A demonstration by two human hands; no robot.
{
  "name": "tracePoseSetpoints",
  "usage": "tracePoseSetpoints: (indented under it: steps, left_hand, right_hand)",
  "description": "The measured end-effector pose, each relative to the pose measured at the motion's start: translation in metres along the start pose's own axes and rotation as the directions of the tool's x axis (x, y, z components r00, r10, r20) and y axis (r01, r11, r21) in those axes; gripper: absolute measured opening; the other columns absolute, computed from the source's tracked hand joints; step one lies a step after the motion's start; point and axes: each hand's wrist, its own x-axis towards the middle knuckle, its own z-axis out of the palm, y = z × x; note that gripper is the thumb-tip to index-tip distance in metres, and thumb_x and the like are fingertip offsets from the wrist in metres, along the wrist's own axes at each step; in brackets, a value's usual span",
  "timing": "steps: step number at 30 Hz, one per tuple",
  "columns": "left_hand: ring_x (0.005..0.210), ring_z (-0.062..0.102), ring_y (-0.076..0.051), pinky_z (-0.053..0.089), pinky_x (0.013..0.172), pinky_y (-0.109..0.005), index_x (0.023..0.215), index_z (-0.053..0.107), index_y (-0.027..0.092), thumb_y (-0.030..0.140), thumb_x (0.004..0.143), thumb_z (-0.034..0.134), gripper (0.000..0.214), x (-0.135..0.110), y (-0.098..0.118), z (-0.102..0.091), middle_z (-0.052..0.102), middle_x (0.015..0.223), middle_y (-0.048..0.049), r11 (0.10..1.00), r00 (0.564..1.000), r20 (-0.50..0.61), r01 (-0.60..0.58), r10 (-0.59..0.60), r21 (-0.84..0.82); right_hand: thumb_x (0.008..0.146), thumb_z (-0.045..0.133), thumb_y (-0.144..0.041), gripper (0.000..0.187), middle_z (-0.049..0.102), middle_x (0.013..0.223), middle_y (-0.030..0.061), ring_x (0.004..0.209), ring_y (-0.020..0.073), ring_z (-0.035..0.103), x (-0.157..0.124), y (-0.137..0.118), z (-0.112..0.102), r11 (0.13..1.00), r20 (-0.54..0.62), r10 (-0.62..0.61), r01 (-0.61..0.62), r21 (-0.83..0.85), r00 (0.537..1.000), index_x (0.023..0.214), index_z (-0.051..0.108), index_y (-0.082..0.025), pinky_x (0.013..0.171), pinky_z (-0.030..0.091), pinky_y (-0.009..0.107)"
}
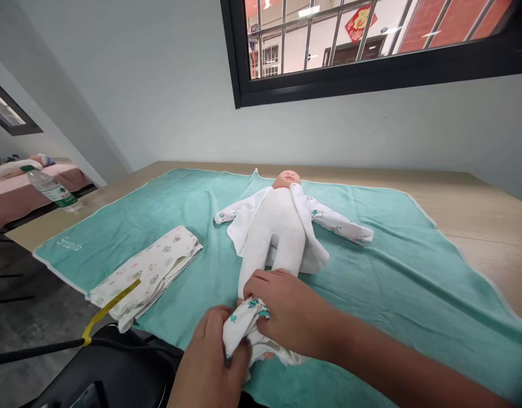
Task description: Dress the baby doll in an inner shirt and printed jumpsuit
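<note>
A baby doll [280,215] with a white cloth body lies on its back on a teal blanket [371,306], its head toward the wall and its legs toward me. It wears an open white jacket [314,255] with patterned sleeves. At the doll's feet, my left hand [213,354] and my right hand [286,309] both grip white baby pants [242,328] with a teal print. The cloth is bunched around the lower end of a leg; part of a foot shows below. My fingers are closed on the fabric, and the doll's feet are mostly hidden.
Folded patterned cloth [158,263] lies on the blanket at left. A plastic bottle [52,188] leans at the table's [460,224] left edge. A black chair [128,368] and a black cord with a yellow tag [110,306] are at lower left. A window [329,48] is set in the wall.
</note>
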Motion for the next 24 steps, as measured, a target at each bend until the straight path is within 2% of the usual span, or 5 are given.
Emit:
tracePoseSetpoints:
  steps: [3, 5, 11, 16, 24]
  left_hand:
    - [0.07, 0.06, -0.024, 0.037, 0.062, -0.028, 0.091, 0.047, 0.024, 0.037, 0.086, 0.039, 0.016, 0.002, -0.002, -0.006, 0.062, 0.077, -0.0052, 0.993, 0.986, 0.125, 0.1, -0.106, 0.057]
    - [0.067, 0.059, -0.024, 0.034, 0.06, -0.027, 0.092, 0.045, 0.024, 0.039, 0.087, 0.04, 0.016, 0.005, 0.0, -0.01, 0.062, 0.074, -0.0036, 0.992, 0.979, 0.161, 0.122, -0.126, 0.03]
    - [0.065, 0.056, -0.019, 0.036, 0.058, -0.025, 0.089, 0.046, 0.023, 0.041, 0.08, 0.054, 0.022, 0.016, -0.003, -0.009, 0.06, 0.072, 0.0015, 0.919, 0.966, 0.177, 0.238, -0.189, -0.316]
    - [0.06, 0.051, -0.013, 0.039, 0.055, -0.021, 0.085, 0.049, 0.021, 0.035, 0.066, 0.068, 0.031, 0.013, -0.004, 0.002, 0.056, 0.07, 0.0047, 0.701, 0.96, 0.091, 0.257, -0.266, -0.665]
    - [0.071, 0.064, -0.018, 0.048, 0.062, -0.025, 0.1, 0.055, 0.017, 0.023, 0.052, 0.077, 0.053, 0.006, 0.011, 0.013, 0.07, 0.088, -0.0047, 0.326, 0.898, 0.081, 0.24, -0.433, -0.914]
  right_hand:
    - [0.076, 0.058, -0.016, 0.018, 0.064, 0.097, 0.0007, 0.084, 0.0166, 0.056, 0.003, -0.003, -0.001, 0.999, 0.027, 0.045, -0.044, -0.007, 0.999, 0.094, 0.058, -0.021, 0.078, 0.037, 0.031]
    - [0.078, 0.057, -0.018, 0.015, 0.065, 0.095, 0.0008, 0.083, 0.0171, 0.055, 0.004, -0.006, -0.001, 0.996, 0.018, 0.09, -0.089, -0.01, 0.996, 0.093, 0.058, -0.021, 0.077, 0.036, 0.03]
    - [0.078, 0.057, -0.018, 0.006, 0.063, 0.081, 0.0009, 0.082, 0.0172, 0.055, 0.001, -0.008, 0.003, 0.986, 0.014, 0.154, -0.153, -0.065, 0.988, 0.083, 0.056, -0.02, 0.072, 0.034, 0.028]
    - [0.078, 0.06, -0.022, 0.005, 0.062, 0.076, 0.0011, 0.075, 0.0166, 0.056, -0.003, -0.009, -0.003, 0.989, 0.055, 0.139, -0.136, -0.066, 0.989, 0.081, 0.056, -0.02, 0.063, 0.031, 0.026]
    - [0.081, 0.06, -0.032, 0.012, 0.067, 0.074, 0.0003, 0.067, 0.0157, 0.059, 0.003, -0.011, -0.02, 0.999, 0.241, 0.003, -0.012, 0.033, 0.97, 0.083, 0.062, -0.02, 0.06, 0.034, 0.025]
